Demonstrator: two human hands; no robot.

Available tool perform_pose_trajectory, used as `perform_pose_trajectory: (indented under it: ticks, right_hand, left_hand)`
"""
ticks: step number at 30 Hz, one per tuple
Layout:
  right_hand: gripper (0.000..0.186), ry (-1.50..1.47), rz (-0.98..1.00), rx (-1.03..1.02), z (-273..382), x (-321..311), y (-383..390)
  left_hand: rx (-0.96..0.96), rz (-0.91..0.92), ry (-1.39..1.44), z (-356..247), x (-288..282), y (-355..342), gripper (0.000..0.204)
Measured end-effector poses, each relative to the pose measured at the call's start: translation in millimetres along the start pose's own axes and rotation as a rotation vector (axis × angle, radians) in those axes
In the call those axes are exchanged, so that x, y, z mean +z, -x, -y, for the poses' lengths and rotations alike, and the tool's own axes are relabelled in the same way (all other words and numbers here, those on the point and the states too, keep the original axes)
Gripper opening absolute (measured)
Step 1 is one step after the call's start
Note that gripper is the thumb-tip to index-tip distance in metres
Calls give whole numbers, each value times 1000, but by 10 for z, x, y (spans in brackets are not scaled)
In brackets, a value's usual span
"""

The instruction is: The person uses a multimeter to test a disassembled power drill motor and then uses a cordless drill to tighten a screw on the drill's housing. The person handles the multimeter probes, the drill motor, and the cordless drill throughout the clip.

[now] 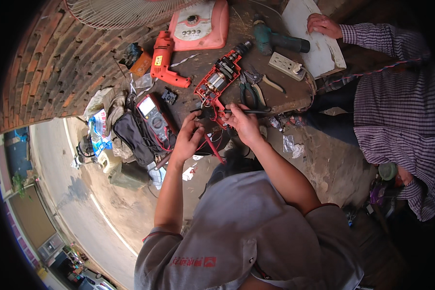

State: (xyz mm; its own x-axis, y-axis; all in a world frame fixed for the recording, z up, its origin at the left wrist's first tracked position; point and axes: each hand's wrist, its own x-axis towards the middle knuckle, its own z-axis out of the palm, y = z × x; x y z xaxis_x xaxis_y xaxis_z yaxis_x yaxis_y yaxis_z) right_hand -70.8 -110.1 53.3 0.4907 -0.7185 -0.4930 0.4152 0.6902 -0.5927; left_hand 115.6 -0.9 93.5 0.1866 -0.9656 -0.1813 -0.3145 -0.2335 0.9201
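Observation:
An opened drill (218,79) lies on the worktable, its red half-housing showing the motor, gears and wiring. My left hand (189,137) is closed beside the drill's handle (220,112), fingertips at a dark part near the wires; what they grip is hidden. A red rod-shaped probe (213,148) slants down just beside this hand. My right hand (244,124) pinches a thin black rod-shaped tool (258,111) across the handle's right side. To the left lies a multimeter (153,116) with red leads. The red housing shell (165,62) of another drill rests further back.
Pliers (249,91) and cutters (271,84) lie right of the drill. Behind are a power strip (286,65), a teal cordless drill (278,40) and a fan base (200,26). A black bag (133,137) sits left. Another person's hand (323,25) rests on a white board (319,50).

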Motion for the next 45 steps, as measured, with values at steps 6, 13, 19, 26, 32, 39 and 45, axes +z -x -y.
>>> perform_pose_trajectory:
  ticks: [6, 13, 19, 26, 32, 39, 45]
  right_hand:
    - [8, 393, 59, -241, -198, 38, -28]
    - [8, 512, 109, -349, -275, 36, -64]
    - [8, 583, 121, -352, -261, 67, -30]
    - [11, 981, 76, -508, -217, 155, 16]
    - [13, 1153, 101, -658, -162, 217, 6]
    - [15, 1173, 137, -710, -201, 204, 9]
    - [14, 1171, 125, -689, -212, 178, 8]
  left_hand:
    - [-13, -103, 168, 159, 129, 86, 8]
    - [30, -127, 176, 252, 200, 124, 8]
    - [9, -153, 201, 279, 250, 163, 8]
    - [50, -165, 173, 280, 308, 175, 7]
    - [59, -202, 164, 282, 349, 181, 8]
    - [31, -201, 216, 289, 390, 196, 11]
    - [62, -209, 166, 309, 399, 195, 10]
